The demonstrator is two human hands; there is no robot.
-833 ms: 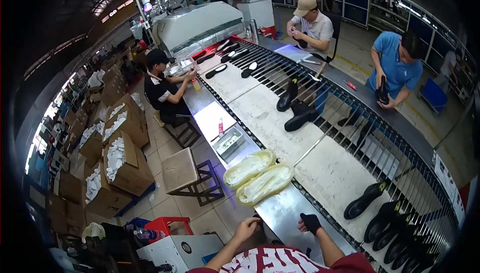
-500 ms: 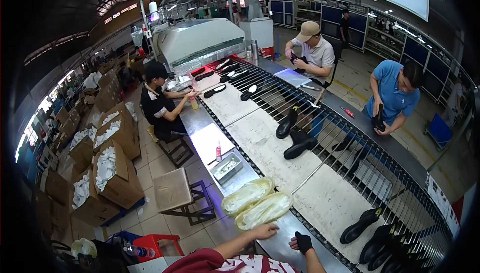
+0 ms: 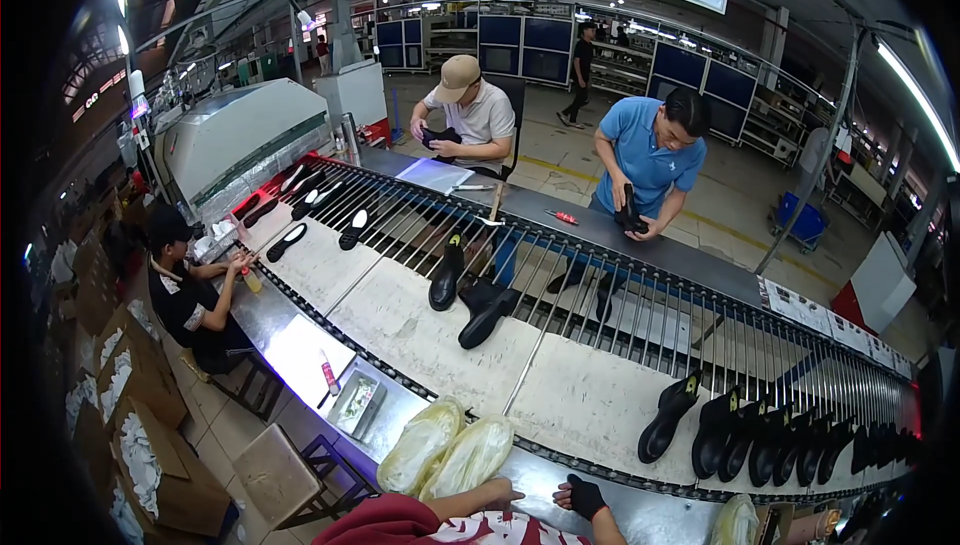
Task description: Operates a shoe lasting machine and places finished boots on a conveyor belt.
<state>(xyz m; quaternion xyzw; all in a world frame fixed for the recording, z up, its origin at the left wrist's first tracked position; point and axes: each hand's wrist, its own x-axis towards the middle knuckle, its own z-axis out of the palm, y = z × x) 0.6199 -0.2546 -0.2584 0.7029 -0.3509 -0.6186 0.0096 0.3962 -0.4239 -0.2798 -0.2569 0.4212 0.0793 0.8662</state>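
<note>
My left hand (image 3: 503,494), bare, hovers over the metal table edge (image 3: 545,465), just right of two yellowish plastic-wrapped bundles (image 3: 470,455); it holds nothing and its fingers are loosely apart. To its right is my right hand (image 3: 582,496) in a black glove that leaves fingertips bare, also without anything in it, fingers partly stretched toward the left. Beyond both hands runs a roller conveyor (image 3: 590,395) with pale boards on it. Black boots (image 3: 668,418) stand or lie along it, with a row of several more toward the right.
Left of the bundles are a grey tray (image 3: 357,405) and a red-and-white bottle (image 3: 329,373). A wooden stool (image 3: 278,475) stands at the table's left. One co-worker (image 3: 190,290) sits at left; two others (image 3: 650,160) handle dark footwear across the conveyor. Cartons (image 3: 165,465) fill the left.
My view has swung to the right, bringing the long row of boots into sight. Both hands stay near the table edge with nothing in them.
</note>
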